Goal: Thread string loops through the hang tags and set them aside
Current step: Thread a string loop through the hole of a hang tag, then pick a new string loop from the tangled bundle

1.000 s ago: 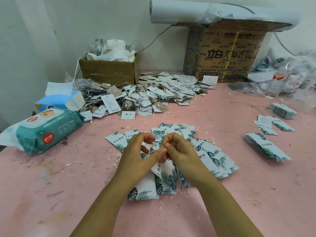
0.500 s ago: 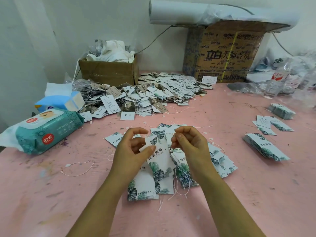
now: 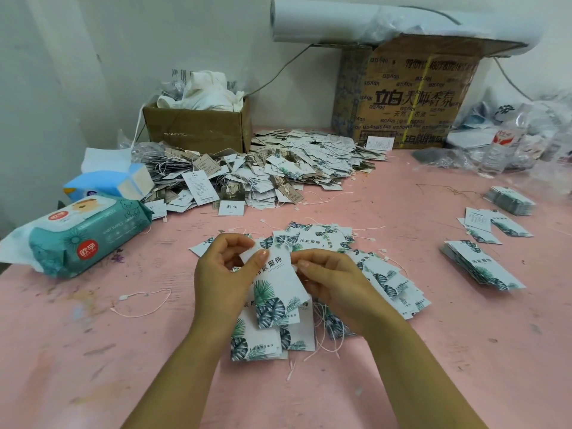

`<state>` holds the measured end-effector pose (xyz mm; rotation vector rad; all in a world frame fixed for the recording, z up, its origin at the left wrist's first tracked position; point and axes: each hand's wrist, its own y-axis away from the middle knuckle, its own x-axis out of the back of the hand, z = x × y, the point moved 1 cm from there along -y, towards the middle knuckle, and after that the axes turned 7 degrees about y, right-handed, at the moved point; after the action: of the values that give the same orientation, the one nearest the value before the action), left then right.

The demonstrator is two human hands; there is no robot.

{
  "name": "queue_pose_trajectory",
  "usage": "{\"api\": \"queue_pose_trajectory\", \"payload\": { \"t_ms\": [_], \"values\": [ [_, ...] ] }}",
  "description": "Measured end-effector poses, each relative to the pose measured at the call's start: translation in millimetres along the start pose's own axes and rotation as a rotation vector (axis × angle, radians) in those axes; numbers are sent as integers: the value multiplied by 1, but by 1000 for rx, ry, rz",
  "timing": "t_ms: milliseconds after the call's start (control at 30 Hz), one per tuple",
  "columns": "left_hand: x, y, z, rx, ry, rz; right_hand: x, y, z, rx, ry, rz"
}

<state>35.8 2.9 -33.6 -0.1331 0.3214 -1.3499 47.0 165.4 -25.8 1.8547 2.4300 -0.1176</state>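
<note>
White card printed with green leaves, one hang tag point(image 3: 278, 283) is now raised just above the spread of loose tags point(image 3: 387, 280) on the pink surface point(image 3: 93, 351); a second ago the fingertips were bunched together there. The left hand point(image 3: 223, 274) pinches its top, the right hand point(image 3: 334, 283) nips its right edge; any string there is too fine to see, so threading probably isn't finished

Top corner of held tag point(image 3: 278, 286) under left hand point(image 3: 221, 274); forearms point(image 3: 185, 366) past bottom edge.
</note>
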Motion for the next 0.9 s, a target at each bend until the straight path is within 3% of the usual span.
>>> {"api": "queue_pose_trajectory", "payload": {
  "t_ms": [200, 500, 733, 900],
  "values": [
    [2, 1, 0, -93, -87, 67, -6, 0, 3, -81, 27, 2],
    [-6, 5, 4, -46, -157, -77, 1, -4, 7, -115, 85, 203],
    [-10, 10, 0, -187, -562, -388, 17, -4, 5, -78, 8, 560],
    [-13, 17, -9, -337, -874, -575, 25, -6, 9, -125, -147, 584]
  ]
}}
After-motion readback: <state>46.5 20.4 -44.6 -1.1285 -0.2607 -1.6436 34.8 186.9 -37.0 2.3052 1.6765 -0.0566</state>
